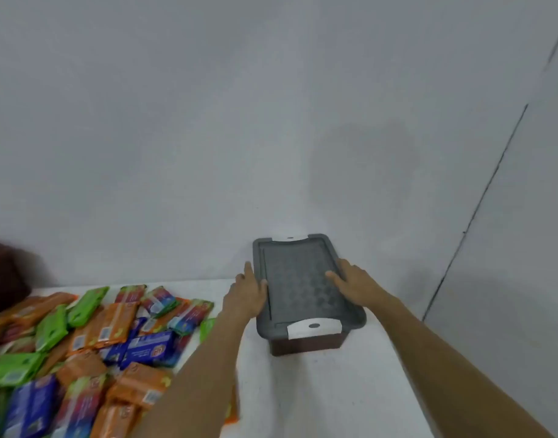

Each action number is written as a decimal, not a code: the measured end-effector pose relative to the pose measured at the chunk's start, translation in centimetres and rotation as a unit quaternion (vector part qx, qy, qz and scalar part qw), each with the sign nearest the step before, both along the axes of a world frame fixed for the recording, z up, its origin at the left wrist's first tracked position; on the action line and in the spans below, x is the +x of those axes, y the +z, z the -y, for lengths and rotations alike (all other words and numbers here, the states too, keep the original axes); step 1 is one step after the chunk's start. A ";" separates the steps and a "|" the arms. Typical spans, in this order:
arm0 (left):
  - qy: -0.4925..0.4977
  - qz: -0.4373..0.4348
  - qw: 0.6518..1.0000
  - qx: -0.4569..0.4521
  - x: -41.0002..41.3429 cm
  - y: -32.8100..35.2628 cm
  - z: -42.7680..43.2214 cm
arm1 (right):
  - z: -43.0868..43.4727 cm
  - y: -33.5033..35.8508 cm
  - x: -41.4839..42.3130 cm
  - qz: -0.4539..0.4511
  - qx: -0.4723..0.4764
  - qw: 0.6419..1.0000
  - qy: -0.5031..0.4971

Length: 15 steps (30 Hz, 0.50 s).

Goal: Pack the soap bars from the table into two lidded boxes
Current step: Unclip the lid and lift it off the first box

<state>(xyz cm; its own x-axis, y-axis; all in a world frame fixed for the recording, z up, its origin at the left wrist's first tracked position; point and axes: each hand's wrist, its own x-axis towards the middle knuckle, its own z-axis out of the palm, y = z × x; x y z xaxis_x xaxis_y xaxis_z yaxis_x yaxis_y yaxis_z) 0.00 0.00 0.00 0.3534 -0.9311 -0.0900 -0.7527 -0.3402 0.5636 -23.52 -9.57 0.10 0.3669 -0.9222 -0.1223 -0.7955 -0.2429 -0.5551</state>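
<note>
Two bare forearms come up from the bottom of the frame to a box (306,344) in the middle right, which stands on the white tabletop (318,390) against the wall. Its grey lid (299,289) is on. The left hand (246,295) lies at the lid's left edge with straight fingers, and the right hand (353,284) rests flat on the lid's right side, fingers spread. The soap bars (81,343) lie heaped in the lower left.
</note>
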 end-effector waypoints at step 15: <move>-0.018 -0.072 0.996 -0.044 -0.6 -1.8 -1.0 | -1.2 -2.4 -0.5 0.022 -0.023 0.999 -0.009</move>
<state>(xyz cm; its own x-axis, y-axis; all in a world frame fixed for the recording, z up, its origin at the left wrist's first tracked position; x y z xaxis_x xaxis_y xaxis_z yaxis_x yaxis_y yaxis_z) -0.62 1.02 -1.76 0.3093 -0.9494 -0.0547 -0.6726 -0.2591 0.6931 -24.02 -8.32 -2.31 0.3553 -0.9326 -0.0640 -0.7742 -0.2552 -0.5791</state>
